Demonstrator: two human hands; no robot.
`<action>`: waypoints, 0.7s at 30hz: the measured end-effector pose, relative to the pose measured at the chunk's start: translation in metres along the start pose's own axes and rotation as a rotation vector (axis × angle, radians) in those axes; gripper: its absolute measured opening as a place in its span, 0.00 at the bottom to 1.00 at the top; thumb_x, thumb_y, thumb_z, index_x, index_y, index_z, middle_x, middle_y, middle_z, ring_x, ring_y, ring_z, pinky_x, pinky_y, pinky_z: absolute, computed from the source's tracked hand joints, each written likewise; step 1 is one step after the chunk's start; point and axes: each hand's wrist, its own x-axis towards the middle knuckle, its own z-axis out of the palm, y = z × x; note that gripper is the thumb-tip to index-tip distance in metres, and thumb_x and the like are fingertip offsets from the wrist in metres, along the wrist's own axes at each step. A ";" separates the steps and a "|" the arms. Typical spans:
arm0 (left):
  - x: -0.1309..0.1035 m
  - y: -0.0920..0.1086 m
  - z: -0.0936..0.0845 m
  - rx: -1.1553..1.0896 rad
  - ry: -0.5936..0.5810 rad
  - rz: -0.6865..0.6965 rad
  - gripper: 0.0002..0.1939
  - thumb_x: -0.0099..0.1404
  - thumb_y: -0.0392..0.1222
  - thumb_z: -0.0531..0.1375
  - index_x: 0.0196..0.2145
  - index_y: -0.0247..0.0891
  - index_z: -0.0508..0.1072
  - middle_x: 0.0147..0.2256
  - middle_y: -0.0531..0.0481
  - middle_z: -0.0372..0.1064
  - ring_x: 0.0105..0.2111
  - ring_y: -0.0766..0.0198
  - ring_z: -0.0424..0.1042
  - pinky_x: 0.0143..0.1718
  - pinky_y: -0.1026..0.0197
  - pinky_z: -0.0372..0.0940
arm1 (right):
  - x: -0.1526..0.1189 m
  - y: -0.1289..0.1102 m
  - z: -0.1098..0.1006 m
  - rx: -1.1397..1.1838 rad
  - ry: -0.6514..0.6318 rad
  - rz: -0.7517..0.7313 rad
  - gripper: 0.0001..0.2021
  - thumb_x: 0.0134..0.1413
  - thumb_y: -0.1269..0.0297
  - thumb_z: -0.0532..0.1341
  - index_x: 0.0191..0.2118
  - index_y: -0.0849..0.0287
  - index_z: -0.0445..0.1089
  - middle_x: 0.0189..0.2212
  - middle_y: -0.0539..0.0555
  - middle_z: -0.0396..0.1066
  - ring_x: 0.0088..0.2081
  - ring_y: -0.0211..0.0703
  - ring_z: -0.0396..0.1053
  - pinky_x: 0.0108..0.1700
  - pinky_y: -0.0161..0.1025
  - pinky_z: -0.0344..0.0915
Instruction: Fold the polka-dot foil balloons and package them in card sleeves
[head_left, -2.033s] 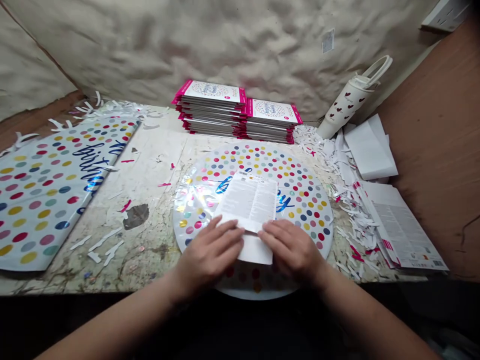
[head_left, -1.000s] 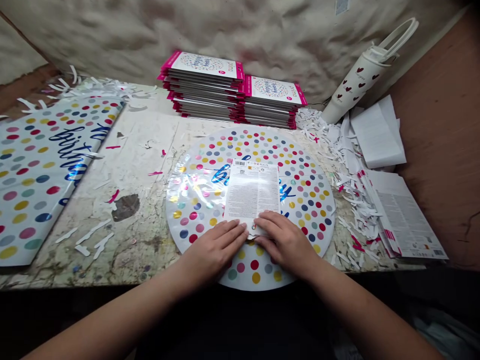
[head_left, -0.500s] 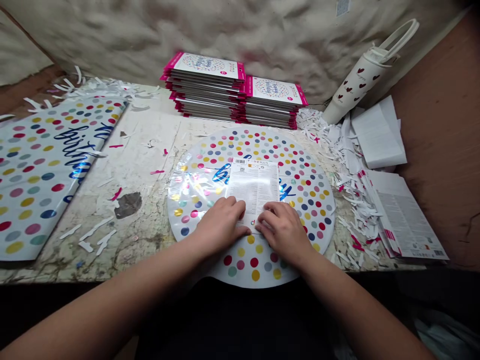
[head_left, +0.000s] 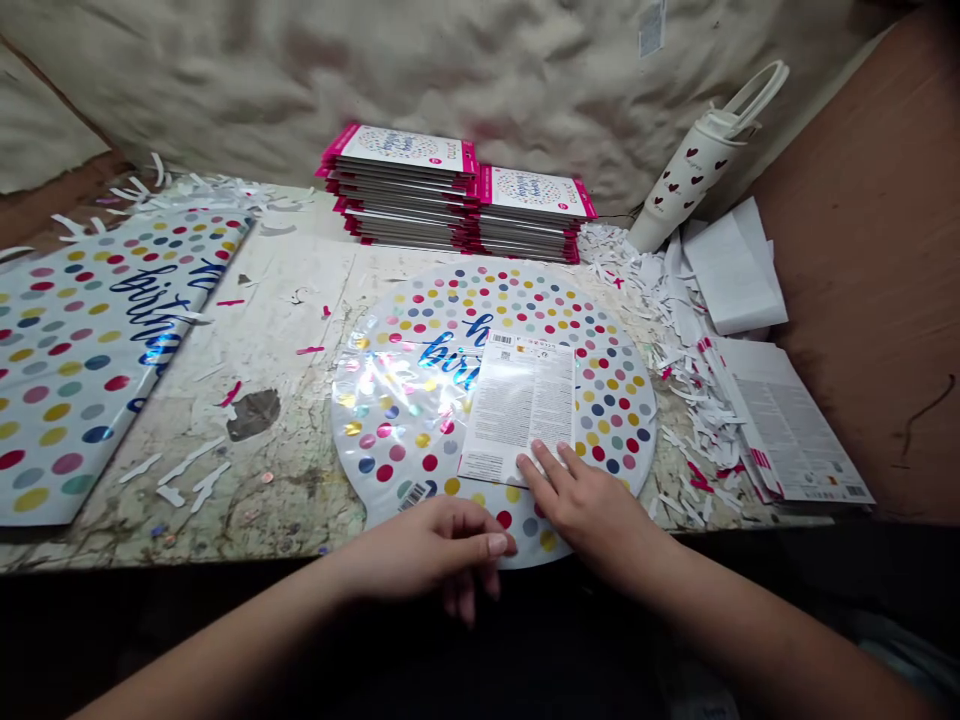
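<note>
One card [head_left: 517, 405] lies on the balloon [head_left: 405, 410], its corner best pressed evenly under my right hand [head_left: 589, 505], fingers apart; whether my left hand [head_left: 431, 545] grips, I cannot tell.

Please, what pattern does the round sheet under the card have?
The round sheet has multicoloured dots on white, plus blue lettering; best seen in the head view.

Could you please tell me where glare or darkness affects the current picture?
Head view: glare whitens the left part of the round dotted sheet; head view: below the near edge of the table, it is nearly black.
</note>
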 end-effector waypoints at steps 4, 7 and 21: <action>0.018 -0.002 0.009 -0.470 0.220 0.143 0.17 0.55 0.47 0.64 0.40 0.35 0.69 0.36 0.46 0.73 0.31 0.65 0.74 0.28 0.68 0.66 | 0.012 -0.004 -0.012 -0.019 0.232 -0.081 0.16 0.54 0.79 0.52 0.47 0.73 0.70 0.45 0.71 0.70 0.43 0.59 0.71 0.37 0.48 0.73; 0.029 0.002 0.003 -0.564 0.370 0.237 0.12 0.57 0.43 0.63 0.32 0.31 0.70 0.29 0.43 0.73 0.26 0.67 0.73 0.25 0.70 0.67 | 0.017 -0.009 -0.018 -0.030 0.406 -0.084 0.13 0.55 0.79 0.53 0.44 0.74 0.71 0.41 0.69 0.73 0.43 0.55 0.72 0.41 0.46 0.72; 0.018 0.008 -0.009 -0.554 0.497 0.397 0.11 0.59 0.42 0.61 0.27 0.30 0.73 0.26 0.46 0.73 0.27 0.66 0.72 0.28 0.68 0.68 | 0.020 0.001 -0.024 0.599 0.405 0.059 0.15 0.56 0.67 0.58 0.49 0.64 0.67 0.40 0.59 0.74 0.41 0.43 0.73 0.43 0.38 0.71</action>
